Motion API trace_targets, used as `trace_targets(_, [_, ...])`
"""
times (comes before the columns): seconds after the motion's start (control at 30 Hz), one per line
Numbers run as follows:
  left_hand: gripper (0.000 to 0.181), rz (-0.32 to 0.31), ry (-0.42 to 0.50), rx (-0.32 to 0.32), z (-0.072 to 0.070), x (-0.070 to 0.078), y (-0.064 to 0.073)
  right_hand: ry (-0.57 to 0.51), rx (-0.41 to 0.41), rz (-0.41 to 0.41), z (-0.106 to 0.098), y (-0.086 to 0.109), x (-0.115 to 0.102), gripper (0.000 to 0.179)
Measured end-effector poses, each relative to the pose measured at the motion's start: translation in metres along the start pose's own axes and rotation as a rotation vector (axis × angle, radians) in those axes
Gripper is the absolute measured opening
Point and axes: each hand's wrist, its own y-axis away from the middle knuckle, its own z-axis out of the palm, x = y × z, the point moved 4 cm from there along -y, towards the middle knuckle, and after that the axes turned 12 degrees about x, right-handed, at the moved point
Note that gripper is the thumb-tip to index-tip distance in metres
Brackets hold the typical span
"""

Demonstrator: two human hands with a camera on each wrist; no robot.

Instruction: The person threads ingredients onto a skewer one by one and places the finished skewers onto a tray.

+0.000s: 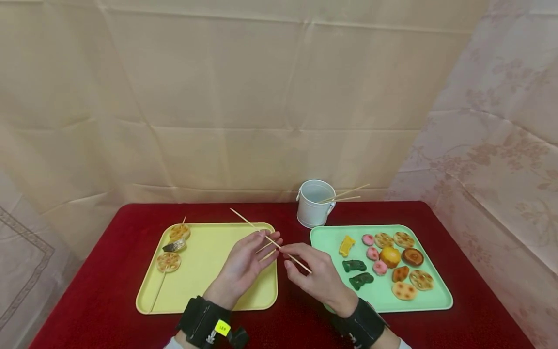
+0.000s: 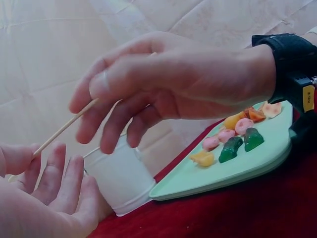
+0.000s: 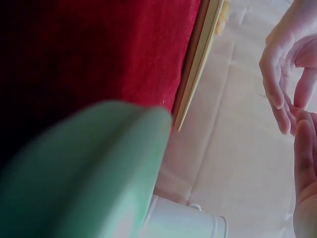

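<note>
A thin bare wooden skewer [image 1: 244, 219] slants between the two hands above the gap between the trays. My left hand [image 1: 240, 264], palm turned up, pinches it between thumb and index finger; the other fingers stay extended. From the right, my right hand [image 1: 320, 276] pinches the skewer near its lower end with thumb and forefinger, as the left wrist view also shows of the skewer [image 2: 64, 130]. On the yellow tray [image 1: 209, 291] lies a loaded skewer [image 1: 158, 293] carrying two round golden slices [image 1: 168, 262] with a dark, silvery piece [image 1: 174, 245] between them.
A white bucket [image 1: 310, 213] with a few skewers leaning in it stands at the back. The green tray [image 1: 392, 305] at right carries toy food: green pieces [image 1: 361, 280], pink balls [image 1: 379, 267], a yellow piece [image 1: 347, 245], a brown mushroom cap [image 1: 412, 257] and several golden slices [image 1: 421, 279].
</note>
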Motion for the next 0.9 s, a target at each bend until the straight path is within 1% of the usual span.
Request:
trace_targets(0.03, [0.017,0.020,-0.013,0.013,-0.001,0.001,0.000,0.001,0.003,0.020,-0.001,0.000,0.000,0.025])
trace_targets(0.13, [0.015,0.103,-0.058,0.062,-0.003,0.007,-0.001,0.023,0.009,0.113,-0.003,0.002,0.002,0.025])
trace_targets(0.27, [0.013,0.221,-0.122,0.115,-0.005,0.014,0.000,0.115,0.002,0.231,-0.006,0.002,0.006,0.019])
trace_targets(0.37, [0.014,0.303,-0.191,0.124,-0.004,0.019,0.002,0.190,-0.022,0.270,-0.005,0.003,0.008,0.014])
trace_targets(0.43, [0.018,0.356,-0.257,0.131,-0.003,0.021,0.003,0.225,-0.040,0.283,-0.005,0.003,0.009,0.012])
trace_targets(0.53, [0.025,0.428,-0.349,0.143,0.000,0.023,0.005,0.267,-0.065,0.311,-0.004,0.004,0.011,0.011])
trace_targets(0.6, [0.026,0.468,-0.396,0.157,0.002,0.023,0.006,0.288,-0.082,0.334,-0.004,0.004,0.012,0.011])
trace_targets(0.67, [0.025,0.494,-0.409,0.159,0.004,0.024,0.006,0.296,-0.097,0.350,-0.002,0.004,0.013,0.011])
trace_targets(0.73, [0.026,0.505,-0.406,0.153,0.006,0.024,0.006,0.294,-0.104,0.361,-0.001,0.004,0.013,0.012])
trace_targets(0.83, [0.031,0.500,-0.380,0.129,0.008,0.024,0.007,0.270,-0.102,0.373,0.002,0.003,0.012,0.011])
trace_targets(0.9, [0.035,0.481,-0.367,0.109,0.007,0.022,0.008,0.254,-0.090,0.379,0.003,0.002,0.011,0.010])
